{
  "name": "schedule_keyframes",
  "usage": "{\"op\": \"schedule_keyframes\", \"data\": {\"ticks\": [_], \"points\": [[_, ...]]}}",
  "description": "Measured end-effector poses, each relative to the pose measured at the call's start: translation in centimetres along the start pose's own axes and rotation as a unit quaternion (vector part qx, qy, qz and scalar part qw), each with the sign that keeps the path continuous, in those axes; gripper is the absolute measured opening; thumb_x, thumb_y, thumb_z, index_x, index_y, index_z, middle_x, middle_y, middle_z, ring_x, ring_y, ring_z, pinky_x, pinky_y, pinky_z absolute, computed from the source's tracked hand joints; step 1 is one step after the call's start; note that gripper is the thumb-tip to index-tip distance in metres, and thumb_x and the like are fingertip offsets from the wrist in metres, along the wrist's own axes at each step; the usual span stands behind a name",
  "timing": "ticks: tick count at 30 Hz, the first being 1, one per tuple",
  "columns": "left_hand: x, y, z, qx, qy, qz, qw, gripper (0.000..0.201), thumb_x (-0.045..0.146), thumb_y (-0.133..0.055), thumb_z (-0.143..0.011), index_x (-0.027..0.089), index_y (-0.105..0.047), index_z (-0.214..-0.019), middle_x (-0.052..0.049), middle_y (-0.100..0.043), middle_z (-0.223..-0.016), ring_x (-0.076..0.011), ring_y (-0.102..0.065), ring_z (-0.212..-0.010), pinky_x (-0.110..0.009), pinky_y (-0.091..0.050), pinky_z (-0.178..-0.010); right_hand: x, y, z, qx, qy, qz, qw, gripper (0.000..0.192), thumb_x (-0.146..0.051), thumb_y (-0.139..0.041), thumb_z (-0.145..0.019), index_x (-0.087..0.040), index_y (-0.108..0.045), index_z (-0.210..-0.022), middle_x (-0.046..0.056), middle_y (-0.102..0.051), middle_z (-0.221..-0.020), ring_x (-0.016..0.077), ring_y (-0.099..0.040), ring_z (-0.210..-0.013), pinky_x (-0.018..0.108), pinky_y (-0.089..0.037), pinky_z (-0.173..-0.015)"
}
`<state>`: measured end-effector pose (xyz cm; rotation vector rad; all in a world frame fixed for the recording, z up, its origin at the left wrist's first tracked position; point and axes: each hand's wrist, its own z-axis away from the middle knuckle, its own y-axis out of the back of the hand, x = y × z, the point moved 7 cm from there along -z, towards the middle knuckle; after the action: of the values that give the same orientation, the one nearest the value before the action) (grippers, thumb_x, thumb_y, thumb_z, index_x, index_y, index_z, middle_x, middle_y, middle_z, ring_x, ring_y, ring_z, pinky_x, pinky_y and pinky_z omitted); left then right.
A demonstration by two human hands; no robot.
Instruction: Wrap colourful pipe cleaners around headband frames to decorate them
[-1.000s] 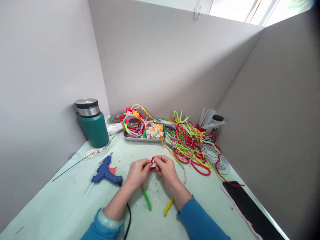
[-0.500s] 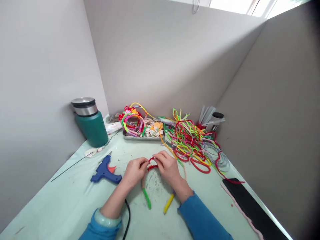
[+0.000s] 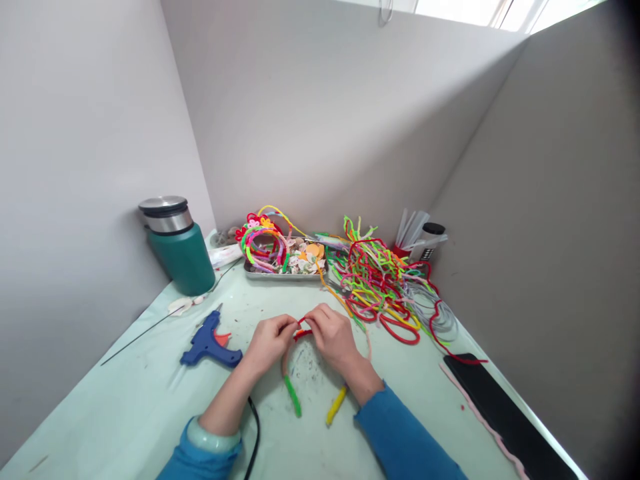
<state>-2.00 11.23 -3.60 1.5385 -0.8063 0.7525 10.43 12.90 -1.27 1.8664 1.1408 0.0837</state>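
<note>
My left hand point(image 3: 267, 343) and my right hand point(image 3: 333, 337) meet over the pale green table point(image 3: 125, 413), both pinching a small red pipe cleaner piece point(image 3: 303, 330) between their fingertips. From under the hands a curved band runs toward me, ending in a green tip point(image 3: 293, 397) on the left and a yellow tip point(image 3: 336, 405) on the right. Both wrists wear blue sleeves, and a pale green bangle point(image 3: 213, 437) sits on the left one.
A blue glue gun point(image 3: 207, 343) lies left of the hands, its black cord point(image 3: 254, 433) trailing toward me. Behind stand a green flask point(image 3: 180, 250), a metal tray point(image 3: 280, 273) of colourful pieces and a heap of pipe cleaners point(image 3: 385, 290). A black slab point(image 3: 505, 417) lies at right.
Both hands stay together on the red piece with small finger shifts. The view has drifted slightly, so the hands sit a little lower and left.
</note>
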Motion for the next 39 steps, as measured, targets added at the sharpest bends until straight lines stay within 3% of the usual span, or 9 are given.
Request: {"op": "schedule_keyframes", "data": {"ticks": [6,9,12,15,20,28,34,37,39], "points": [[-0.1,0.3,-0.1,0.013,0.018,0.0,1.0,0.03,0.036,-0.042,-0.079,0.017,-0.064,-0.075,0.001,-0.058,-0.059,-0.0137,-0.051,-0.059,-0.022,-0.036,-0.057,2.0,1.0,-0.6,0.025,-0.064,-0.15,0.986,0.017,-0.023,-0.049,-0.085,-0.02,-0.06,-0.098,0.004,-0.06,-0.085,0.0137,-0.056,-0.071,0.025,-0.043,-0.066],[-0.3,0.8,-0.1,0.028,0.032,-0.023,0.999,0.029,0.034,-0.041,-0.079,0.017,-0.065,-0.078,0.0,-0.06,-0.06,-0.0138,-0.051,-0.057,-0.023,-0.035,-0.056,5.2,2.9,-0.7,0.099,-0.151,-0.207,0.961,0.027,-0.028,-0.047,-0.086,-0.018,-0.055,-0.11,0.003,-0.06,-0.081,0.0127,-0.054,-0.061,0.025,-0.044,-0.058],[-0.3,0.8,-0.1,0.027,0.025,-0.049,0.998,0.029,0.033,-0.041,-0.079,0.018,-0.066,-0.077,0.0,-0.062,-0.063,-0.0141,-0.053,-0.06,-0.023,-0.035,-0.057,6.8,4.7,-0.4,0.16,-0.188,-0.175,0.953,0.024,-0.031,-0.045,-0.086,-0.016,-0.06,-0.097,0.004,-0.061,-0.077,0.0146,-0.055,-0.063,0.027,-0.044,-0.06],[-0.3,0.6,-0.1,0.026,0.015,-0.074,0.997,0.029,0.033,-0.042,-0.08,0.019,-0.067,-0.077,-0.001,-0.065,-0.067,-0.0149,-0.055,-0.065,-0.023,-0.035,-0.06,5.1,4.5,-0.6,0.114,-0.114,-0.129,0.978,0.018,-0.026,-0.048,-0.085,-0.018,-0.064,-0.084,0.005,-0.062,-0.081,0.0169,-0.057,-0.076,0.029,-0.044,-0.069],[0.1,0.4,0.0,0.028,-0.02,-0.109,0.993,0.029,0.033,-0.041,-0.082,0.021,-0.068,-0.079,-0.002,-0.068,-0.074,-0.0151,-0.057,-0.068,-0.023,-0.036,-0.064,1.4,1.7,-0.6,-0.021,-0.01,-0.07,0.997,0.014,-0.022,-0.05,-0.085,-0.021,-0.063,-0.09,0.004,-0.061,-0.086,0.015,-0.057,-0.078,0.026,-0.043,-0.069],[0.7,0.0,0.2,0.028,-0.074,-0.165,0.983,0.027,0.027,-0.041,-0.084,0.021,-0.067,-0.081,-0.004,-0.067,-0.08,-0.0157,-0.058,-0.073,-0.023,-0.037,-0.068,0.7,0.5,-0.2,-0.064,0.024,0.022,0.997,0.01,-0.021,-0.05,-0.085,-0.02,-0.06,-0.083,0.003,-0.058,-0.081,0.0135,-0.054,-0.073,0.024,-0.039,-0.065],[0.7,0.4,0.3,0.042,-0.065,-0.138,0.987,0.027,0.029,-0.041,-0.084,0.021,-0.067,-0.084,-0.004,-0.068,-0.082,-0.016,-0.058,-0.073,-0.024,-0.038,-0.068,0.6,0.7,-0.1,-0.049,-0.017,-0.02,0.998,0.005,-0.018,-0.051,-0.081,-0.018,-0.056,-0.078,0.002,-0.056,-0.079,0.0127,-0.051,-0.068,0.023,-0.036,-0.061],[0.4,0.5,0.2,0.041,-0.032,-0.075,0.996,0.025,0.032,-0.044,-0.082,0.02,-0.066,-0.082,-0.002,-0.066,-0.071,-0.0147,-0.057,-0.065,-0.023,-0.038,-0.063,0.9,0.6,-0.2,-0.006,-0.081,-0.11,0.991,0.008,-0.017,-0.051,-0.079,-0.017,-0.055,-0.072,0.001,-0.054,-0.073,0.0121,-0.05,-0.066,0.023,-0.036,-0.06],[0.0,0.2,0.0,0.02,0.0,0.009,1.0,0.025,0.035,-0.046,-0.08,0.018,-0.064,-0.077,-0.001,-0.064,-0.064,-0.0134,-0.054,-0.058,-0.022,-0.038,-0.059,1.3,0.0,-0.1,0.023,-0.153,-0.217,0.964,0.009,-0.019,-0.051,-0.077,-0.017,-0.054,-0.068,0.0,-0.053,-0.069,0.0115,-0.049,-0.063,0.023,-0.037,-0.058]]}}
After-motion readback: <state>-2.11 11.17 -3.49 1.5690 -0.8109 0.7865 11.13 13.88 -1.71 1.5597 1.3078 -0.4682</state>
